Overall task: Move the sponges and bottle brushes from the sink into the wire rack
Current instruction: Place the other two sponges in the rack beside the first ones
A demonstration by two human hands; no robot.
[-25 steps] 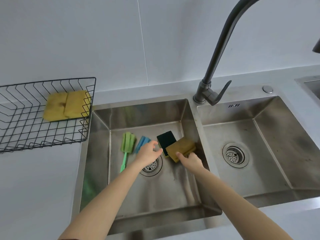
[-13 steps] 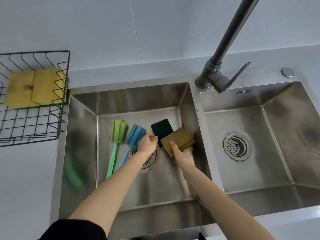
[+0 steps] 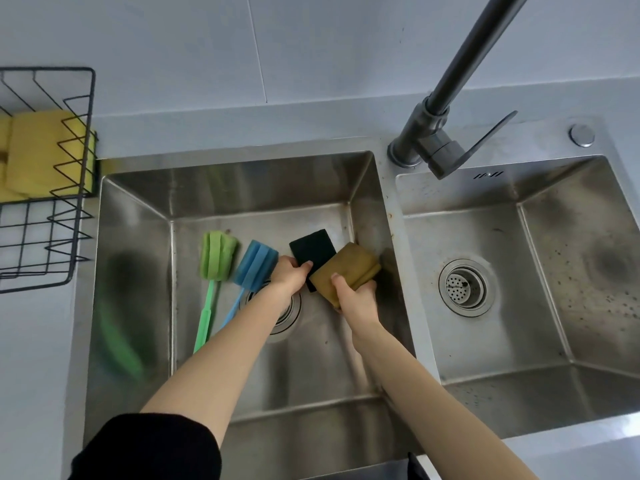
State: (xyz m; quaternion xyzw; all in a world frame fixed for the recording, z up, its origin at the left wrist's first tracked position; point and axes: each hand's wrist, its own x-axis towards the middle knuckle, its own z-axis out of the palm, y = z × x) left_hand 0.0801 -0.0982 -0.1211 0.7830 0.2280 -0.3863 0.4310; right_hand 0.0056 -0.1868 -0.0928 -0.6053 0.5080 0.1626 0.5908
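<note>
Inside the left basin of the sink (image 3: 367, 188), both forearms reach down from the near edge and converge near the drain, toward the basin's far right corner. Left hand (image 3: 289, 276): fingers curled over the near edge of the dark green sponge (image 3: 311, 249), thumb tip resting on its top face; it is closed on that sponge. Right hand (image 3: 356, 299): thumb on top and fingers wrapped under the near corner of the brown sponge (image 3: 349, 268), gripping it. The brown sponge overlaps the right side of the dark one.

Left of the hands, the blue bottle brush (image 3: 255, 268) and the green bottle brush (image 3: 218, 254) lie on the basin floor, foam heads toward the far wall, handles running toward the near edge. The blue head lies just beside the left hand.

On the grey bench, at the sink's far left corner, stands the wire rack (image 3: 74, 237) holding yellow sponges (image 3: 38, 154). A dark faucet (image 3: 436, 133) rises behind the divider. The right basin holds only its drain strainer (image 3: 464, 287). The back wall is pale tile.
</note>
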